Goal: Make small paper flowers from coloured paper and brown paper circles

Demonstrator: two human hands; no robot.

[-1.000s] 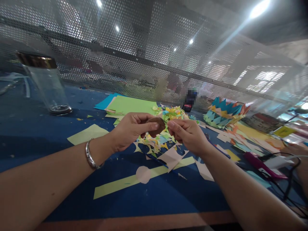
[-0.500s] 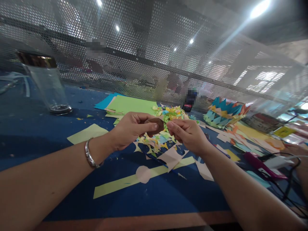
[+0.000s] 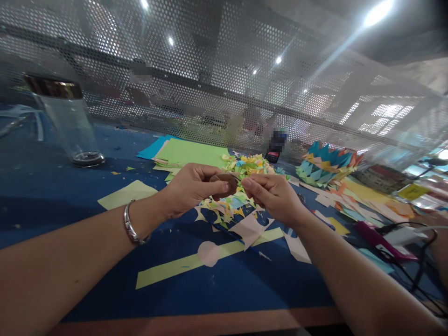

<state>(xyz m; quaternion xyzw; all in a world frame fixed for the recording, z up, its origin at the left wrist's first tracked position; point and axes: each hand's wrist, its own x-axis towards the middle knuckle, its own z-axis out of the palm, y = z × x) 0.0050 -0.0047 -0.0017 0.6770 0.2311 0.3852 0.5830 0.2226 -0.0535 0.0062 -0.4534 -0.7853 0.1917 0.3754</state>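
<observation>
My left hand [image 3: 199, 189] is closed, pinching a small brown disc [image 3: 231, 182] between thumb and fingers. The disc is held tilted above the scrap pile, and my fingers cover part of it. Close to the disc's right edge, my right hand [image 3: 269, 193] is closed in a pinch; what lies between its fingertips is too small to make out. Below both hands, a pale pink paper circle [image 3: 207, 253] lies on a yellow-green paper strip [image 3: 168, 270]. A pink paper offcut [image 3: 250, 229] with curved cuts overlaps the strip's right end.
Coloured paper scraps [image 3: 250, 163] are heaped behind my hands, beside stacked green sheets [image 3: 196, 151]. A glass jar [image 3: 72, 123] stands left. Rightward are a zigzag paper crown [image 3: 325, 163], a magenta power bank [image 3: 385, 240] with cables, and another person's hand [image 3: 432, 219].
The disc has turned slightly in my left fingers, and a thin pale edge shows along its top. Both hands stay in nearly the same place.
</observation>
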